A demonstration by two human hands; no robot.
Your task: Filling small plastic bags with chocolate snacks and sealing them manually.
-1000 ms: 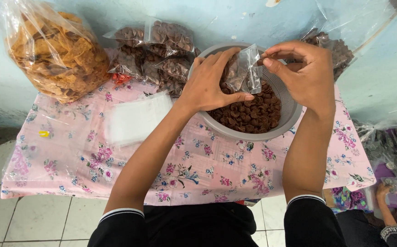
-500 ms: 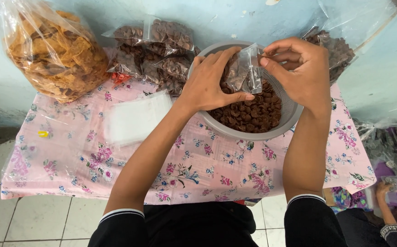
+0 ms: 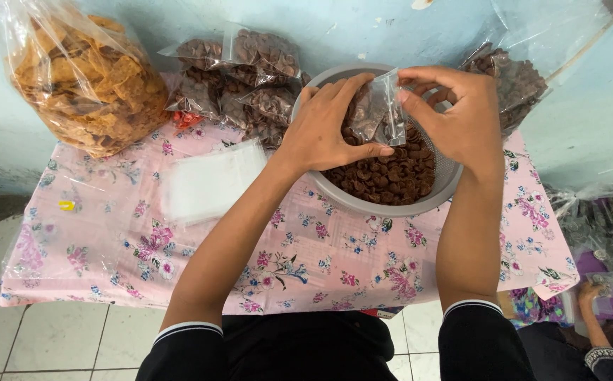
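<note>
hidden and cut-off items

left hand [image 3: 324,127] covers the lower part of the small clear bag [image 3: 377,109] and the near-left rim of the grey strainer bowl [image 3: 391,206]. amount inside bag: cannot tell. right hand [image 3: 458,116] hides the bowl's far-right rim. big bag of orange chips [image 3: 84,77] cut off at top edge. another person's hand [image 3: 592,296] partly out of view, lower right.

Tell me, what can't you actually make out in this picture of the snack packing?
- Head view: how full the small clear bag is; the left hand and right hand cover it.
- The grey bowl: its far rim sits behind both hands.
- The big bag of orange chips: its top is cut off by the frame edge.
- Another person's hand, bottom right: what it holds is too blurred.
</note>
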